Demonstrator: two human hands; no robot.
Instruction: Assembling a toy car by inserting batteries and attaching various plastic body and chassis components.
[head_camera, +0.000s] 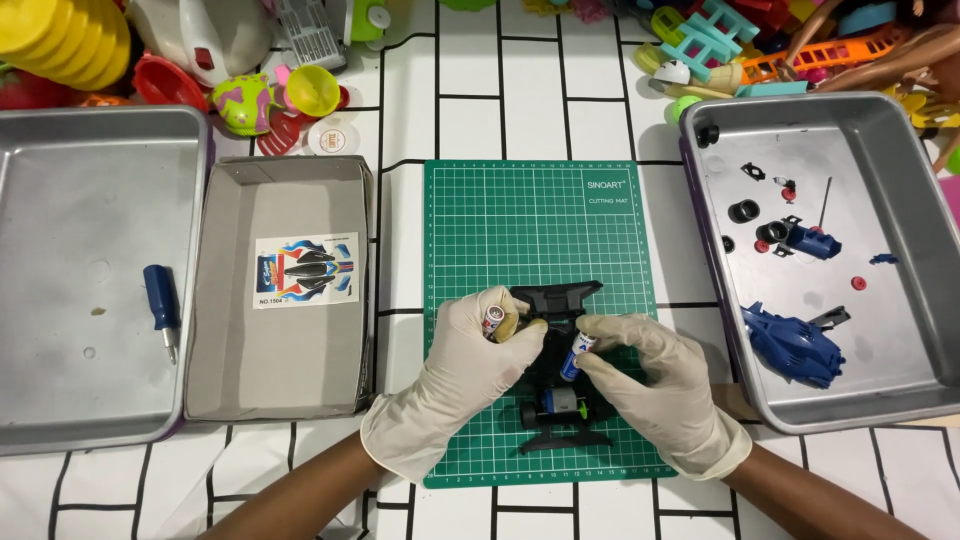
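Observation:
A black toy car chassis (556, 300) lies on the green cutting mat (520, 220), its front end pointing away from me. My left hand (455, 380), in a cream glove, pinches a small cylindrical battery (493, 319) at the chassis's left side. My right hand (665, 385), also gloved, holds a second small battery (578, 352) with a blue band, tilted into the middle of the chassis. A green and grey motor (560, 402) sits at the near end of the chassis between black wheels.
A metal tray (905, 390) at right holds a blue car body shell (795, 345), wheels and small parts. A grey cardboard box (280, 370) with a sticker sheet (305, 270) lies left of the mat. Another metal tray (60, 300) holds a blue screwdriver (162, 305). Colourful toys crowd the far edge.

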